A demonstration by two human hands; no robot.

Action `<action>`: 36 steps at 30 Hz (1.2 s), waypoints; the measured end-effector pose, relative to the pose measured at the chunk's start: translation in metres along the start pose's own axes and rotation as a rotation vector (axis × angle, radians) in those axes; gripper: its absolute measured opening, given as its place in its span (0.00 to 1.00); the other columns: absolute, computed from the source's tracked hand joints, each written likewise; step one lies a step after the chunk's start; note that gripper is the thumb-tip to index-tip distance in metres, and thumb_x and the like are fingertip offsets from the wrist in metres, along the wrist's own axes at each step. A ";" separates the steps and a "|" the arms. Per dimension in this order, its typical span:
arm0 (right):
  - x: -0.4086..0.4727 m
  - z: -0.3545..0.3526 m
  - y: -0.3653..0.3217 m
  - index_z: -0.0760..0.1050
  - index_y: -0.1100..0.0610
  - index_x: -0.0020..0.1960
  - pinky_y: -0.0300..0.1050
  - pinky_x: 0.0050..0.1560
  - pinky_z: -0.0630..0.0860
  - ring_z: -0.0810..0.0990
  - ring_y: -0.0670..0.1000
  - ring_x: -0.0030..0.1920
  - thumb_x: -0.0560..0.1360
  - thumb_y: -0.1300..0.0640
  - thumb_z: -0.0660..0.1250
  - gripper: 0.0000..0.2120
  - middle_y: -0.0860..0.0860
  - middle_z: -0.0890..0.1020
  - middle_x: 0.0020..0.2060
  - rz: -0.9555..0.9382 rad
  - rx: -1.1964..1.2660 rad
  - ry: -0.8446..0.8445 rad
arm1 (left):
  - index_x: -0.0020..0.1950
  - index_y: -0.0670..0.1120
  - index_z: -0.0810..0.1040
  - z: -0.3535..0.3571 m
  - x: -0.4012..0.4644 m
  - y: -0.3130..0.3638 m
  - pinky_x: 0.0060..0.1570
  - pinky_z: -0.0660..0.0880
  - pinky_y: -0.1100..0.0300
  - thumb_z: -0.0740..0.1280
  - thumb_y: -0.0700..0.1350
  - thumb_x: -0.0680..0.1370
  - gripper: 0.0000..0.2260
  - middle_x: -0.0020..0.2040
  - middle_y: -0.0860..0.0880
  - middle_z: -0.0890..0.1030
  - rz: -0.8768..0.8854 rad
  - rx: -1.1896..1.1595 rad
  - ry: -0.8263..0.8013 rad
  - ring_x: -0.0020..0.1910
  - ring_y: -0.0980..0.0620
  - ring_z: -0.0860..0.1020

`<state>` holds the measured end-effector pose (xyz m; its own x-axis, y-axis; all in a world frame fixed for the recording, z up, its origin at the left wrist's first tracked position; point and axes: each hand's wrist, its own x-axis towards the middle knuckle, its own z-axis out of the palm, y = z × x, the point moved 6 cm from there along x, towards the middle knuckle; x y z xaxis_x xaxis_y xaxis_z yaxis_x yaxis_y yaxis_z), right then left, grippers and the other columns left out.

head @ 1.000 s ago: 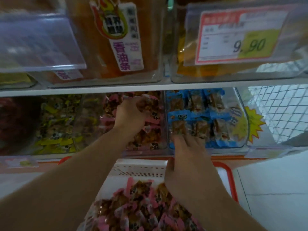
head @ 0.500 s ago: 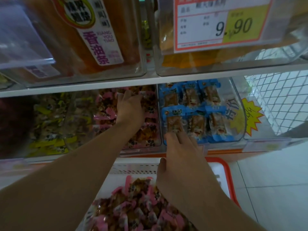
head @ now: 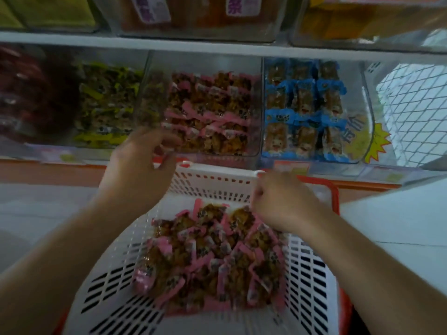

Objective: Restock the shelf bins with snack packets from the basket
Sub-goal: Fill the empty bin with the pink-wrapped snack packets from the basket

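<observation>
A white slotted basket sits in front of me, with a heap of pink-edged snack packets in it. On the lower shelf, straight ahead, a clear bin holds the same pink packets. My left hand hovers at that bin's front edge, above the basket's far left corner, with its fingers loosely curled around nothing. My right hand is down in the basket at the far right of the heap, knuckles up and fingers curled onto the packets. Its fingertips are hidden.
A bin of blue packets stands right of the pink bin and one of yellow-green packets left of it. Dark red packets lie farther left. The basket rests in a red-rimmed carrier. White wire mesh closes the shelf's right end.
Both hands have drawn back from the shelf bins. My left hand left the pink bin. My right hand dropped from the blue bin's front into the basket. The view tilted down.
</observation>
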<state>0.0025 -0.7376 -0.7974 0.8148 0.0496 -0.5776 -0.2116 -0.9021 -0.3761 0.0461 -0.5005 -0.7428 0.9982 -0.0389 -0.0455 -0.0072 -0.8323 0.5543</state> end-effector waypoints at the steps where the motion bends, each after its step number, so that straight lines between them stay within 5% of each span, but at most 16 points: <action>1: 0.005 0.019 0.004 0.76 0.54 0.56 0.48 0.48 0.85 0.81 0.49 0.43 0.79 0.57 0.66 0.06 0.50 0.82 0.49 0.024 -0.063 -0.074 | 0.62 0.57 0.80 -0.008 -0.017 -0.015 0.47 0.74 0.67 0.68 0.41 0.79 0.15 0.59 0.56 0.76 -0.041 0.014 0.002 0.52 0.56 0.77; 5: 0.016 0.084 0.031 0.76 0.56 0.62 0.50 0.56 0.82 0.80 0.52 0.49 0.79 0.57 0.67 0.12 0.52 0.80 0.48 0.177 -0.136 -0.215 | 0.76 0.54 0.66 -0.016 -0.065 -0.074 0.69 0.69 0.36 0.70 0.39 0.76 0.30 0.74 0.50 0.65 -0.216 0.157 -0.055 0.73 0.39 0.64; 9: 0.019 0.119 0.052 0.70 0.54 0.64 0.56 0.63 0.79 0.76 0.59 0.61 0.79 0.53 0.66 0.16 0.56 0.75 0.61 0.238 -0.214 -0.135 | 0.81 0.60 0.35 0.006 -0.082 -0.106 0.72 0.64 0.32 0.71 0.47 0.79 0.48 0.79 0.46 0.54 -0.492 0.039 -0.320 0.78 0.32 0.56; 13: 0.017 0.136 0.052 0.69 0.57 0.68 0.54 0.62 0.80 0.76 0.59 0.62 0.78 0.61 0.67 0.19 0.57 0.74 0.62 0.245 -0.317 -0.097 | 0.81 0.57 0.30 0.009 -0.077 -0.107 0.72 0.63 0.36 0.69 0.51 0.80 0.49 0.81 0.44 0.51 -0.528 0.026 -0.380 0.79 0.34 0.54; 20: 0.020 0.106 0.037 0.78 0.52 0.49 0.47 0.44 0.82 0.80 0.49 0.42 0.77 0.55 0.72 0.03 0.49 0.80 0.42 0.263 -0.289 -0.048 | 0.82 0.52 0.41 0.002 -0.066 -0.098 0.76 0.62 0.37 0.72 0.50 0.77 0.46 0.79 0.48 0.49 -0.444 0.068 -0.257 0.79 0.36 0.52; 22: 0.020 0.086 0.026 0.75 0.50 0.43 0.46 0.41 0.78 0.77 0.46 0.39 0.77 0.53 0.73 0.08 0.48 0.80 0.41 0.214 -0.262 -0.026 | 0.81 0.50 0.47 -0.009 -0.061 -0.084 0.76 0.59 0.39 0.71 0.49 0.77 0.41 0.79 0.48 0.51 -0.340 0.088 -0.137 0.79 0.37 0.52; 25: 0.014 0.058 0.006 0.80 0.50 0.51 0.43 0.50 0.72 0.78 0.46 0.48 0.78 0.54 0.75 0.05 0.46 0.82 0.53 0.164 -0.126 -0.049 | 0.77 0.46 0.61 -0.019 -0.054 -0.063 0.73 0.65 0.43 0.69 0.47 0.79 0.29 0.74 0.45 0.61 -0.223 0.050 -0.024 0.75 0.40 0.59; 28: 0.000 0.036 -0.014 0.81 0.46 0.65 0.41 0.56 0.71 0.77 0.47 0.57 0.80 0.52 0.75 0.15 0.45 0.81 0.65 0.098 -0.046 -0.007 | 0.72 0.48 0.71 -0.015 -0.050 -0.049 0.64 0.73 0.53 0.68 0.46 0.81 0.20 0.70 0.48 0.69 -0.118 0.033 -0.035 0.71 0.45 0.67; 31: -0.009 0.021 -0.026 0.82 0.43 0.61 0.42 0.53 0.74 0.76 0.45 0.52 0.80 0.52 0.74 0.11 0.45 0.82 0.65 0.042 -0.042 0.071 | 0.66 0.50 0.76 -0.003 -0.048 -0.038 0.47 0.70 0.73 0.66 0.46 0.81 0.13 0.66 0.53 0.72 -0.039 0.032 -0.105 0.63 0.51 0.73; 36: -0.004 0.016 -0.028 0.79 0.44 0.47 0.46 0.53 0.81 0.81 0.49 0.56 0.79 0.60 0.72 0.10 0.46 0.83 0.61 -0.002 -0.094 0.080 | 0.62 0.54 0.79 0.018 -0.044 -0.031 0.39 0.68 0.78 0.66 0.47 0.83 0.09 0.63 0.56 0.74 -0.059 -0.041 -0.263 0.56 0.57 0.73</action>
<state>-0.0039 -0.7060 -0.7958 0.8566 0.0204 -0.5156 -0.1616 -0.9383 -0.3057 0.0012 -0.4828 -0.7724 0.9469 -0.1380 -0.2904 0.0585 -0.8142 0.5776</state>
